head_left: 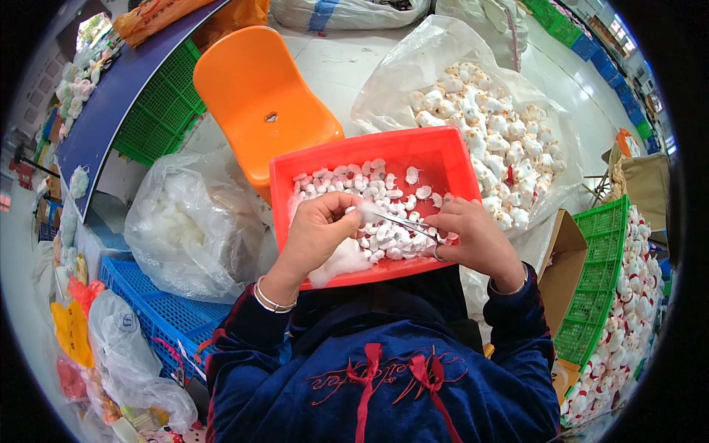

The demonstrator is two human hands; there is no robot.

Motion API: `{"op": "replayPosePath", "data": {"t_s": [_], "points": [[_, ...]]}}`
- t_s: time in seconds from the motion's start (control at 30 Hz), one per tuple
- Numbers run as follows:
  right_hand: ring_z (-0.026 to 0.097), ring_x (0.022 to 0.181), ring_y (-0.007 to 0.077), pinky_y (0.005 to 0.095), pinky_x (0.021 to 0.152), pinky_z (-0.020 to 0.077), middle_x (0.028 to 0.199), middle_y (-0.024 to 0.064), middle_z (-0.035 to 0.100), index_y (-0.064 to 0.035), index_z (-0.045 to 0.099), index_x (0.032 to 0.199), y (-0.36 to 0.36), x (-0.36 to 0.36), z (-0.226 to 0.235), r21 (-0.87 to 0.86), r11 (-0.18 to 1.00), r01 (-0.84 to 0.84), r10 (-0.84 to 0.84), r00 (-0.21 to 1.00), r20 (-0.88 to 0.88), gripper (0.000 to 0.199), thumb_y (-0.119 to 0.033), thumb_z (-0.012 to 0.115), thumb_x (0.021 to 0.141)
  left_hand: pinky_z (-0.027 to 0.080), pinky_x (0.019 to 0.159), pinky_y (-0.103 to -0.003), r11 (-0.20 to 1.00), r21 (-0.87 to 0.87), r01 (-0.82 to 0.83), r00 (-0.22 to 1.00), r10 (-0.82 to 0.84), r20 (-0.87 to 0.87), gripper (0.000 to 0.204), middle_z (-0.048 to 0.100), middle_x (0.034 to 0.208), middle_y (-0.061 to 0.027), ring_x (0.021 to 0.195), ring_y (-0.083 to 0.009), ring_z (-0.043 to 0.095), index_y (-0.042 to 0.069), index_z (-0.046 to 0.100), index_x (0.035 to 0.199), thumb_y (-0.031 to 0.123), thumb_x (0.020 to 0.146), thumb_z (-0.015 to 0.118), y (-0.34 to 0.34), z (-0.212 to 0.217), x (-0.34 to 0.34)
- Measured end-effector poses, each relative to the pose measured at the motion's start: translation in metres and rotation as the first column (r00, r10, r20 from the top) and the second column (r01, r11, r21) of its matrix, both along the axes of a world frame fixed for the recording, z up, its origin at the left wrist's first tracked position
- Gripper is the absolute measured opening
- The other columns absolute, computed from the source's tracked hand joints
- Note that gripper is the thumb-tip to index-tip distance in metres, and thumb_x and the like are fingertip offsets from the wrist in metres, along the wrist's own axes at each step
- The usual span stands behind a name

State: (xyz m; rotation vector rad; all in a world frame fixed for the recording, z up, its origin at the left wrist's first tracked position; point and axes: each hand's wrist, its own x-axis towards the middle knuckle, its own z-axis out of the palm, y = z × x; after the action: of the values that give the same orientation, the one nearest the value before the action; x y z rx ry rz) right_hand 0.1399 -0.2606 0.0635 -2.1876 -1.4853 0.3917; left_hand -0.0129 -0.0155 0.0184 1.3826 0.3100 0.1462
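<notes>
Above the red tray (437, 159): left hand (317, 229) pinches a small white piece amid fluff; right hand (473, 236) grasps the loops of a scissor-handled metal tool (412, 224). Its tip ends in the fluff at the left fingertips; cannot tell whether it bites. Main hazard, in my judgement: tip so near the fingers that a slip could jab them. Too hard a push might tear the piece. Loose white stuffing (343, 264), beside the loose white pieces (384, 193), could cling to them. Tray's support unseen; a tilt might spill everything.
</notes>
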Motion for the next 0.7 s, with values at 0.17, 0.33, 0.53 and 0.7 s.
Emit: {"op": "replayPosePath", "data": {"t_s": [0.17, 0.33, 0.53, 0.7], "points": [[0.061, 0.089, 0.0327, 0.0435, 0.084, 0.0475, 0.087, 0.0105, 0.066, -0.007, 0.076, 0.105, 0.002, -0.002, 0.008, -0.045, 0.999, -0.007, 0.007, 1.0, 0.003, 0.032, -0.018, 0.081, 0.075, 0.056, 0.071, -0.023, 1.0, -0.019, 0.021, 1.0, -0.021, 0.003, 0.018, 0.073, 0.09, -0.0046, 0.076, -0.0077, 0.066, -0.004, 0.072, 0.112, 0.007, 0.099, 0.068, 0.001, 0.003, 0.003], [0.062, 0.093, 0.0296, 0.0438, 0.084, 0.0467, 0.09, 0.0081, 0.066, -0.0084, 0.075, 0.107, 0.013, -0.008, 0.02, -0.107, 0.993, -0.041, 0.056, 0.987, 0.149, 0.032, -0.016, 0.08, 0.076, 0.056, 0.07, -0.024, 0.994, 0.05, 0.096, 0.995, -0.094, -0.023, 0.014, 0.073, 0.09, -0.0058, 0.074, -0.0089, 0.067, -0.003, 0.072, 0.108, 0.006, 0.098, 0.069, 0.003, -0.011, 0.004], [0.057, 0.114, 0.0322, 0.0433, 0.097, 0.0453, 0.112, 0.0104, 0.064, -0.0085, 0.068, 0.119, 0.007, -0.005, 0.012, 0.037, 0.996, 0.082, -0.088, 0.973, 0.214, 0.057, -0.022, 0.088, 0.068, 0.059, 0.066, -0.026, 0.965, -0.231, -0.122, 0.992, 0.115, -0.045, 0.009, 0.068, 0.083, -0.0023, 0.067, -0.0073, 0.062, 0.0, 0.07, 0.101, 0.007, 0.099, 0.066, 0.01, -0.017, 0.004], [0.055, 0.118, 0.0331, 0.0459, 0.099, 0.0421, 0.116, 0.0106, 0.062, -0.0095, 0.066, 0.123, 0.021, -0.02, 0.006, 0.068, 0.994, 0.08, -0.096, 0.955, 0.28, 0.066, -0.026, 0.092, 0.064, 0.061, 0.066, -0.027, 0.925, -0.348, -0.155, 0.987, 0.157, -0.022, 0.01, 0.066, 0.081, -0.0016, 0.064, -0.0064, 0.06, 0.001, 0.069, 0.104, 0.007, 0.1, 0.064, -0.005, -0.024, 0.008]]}}
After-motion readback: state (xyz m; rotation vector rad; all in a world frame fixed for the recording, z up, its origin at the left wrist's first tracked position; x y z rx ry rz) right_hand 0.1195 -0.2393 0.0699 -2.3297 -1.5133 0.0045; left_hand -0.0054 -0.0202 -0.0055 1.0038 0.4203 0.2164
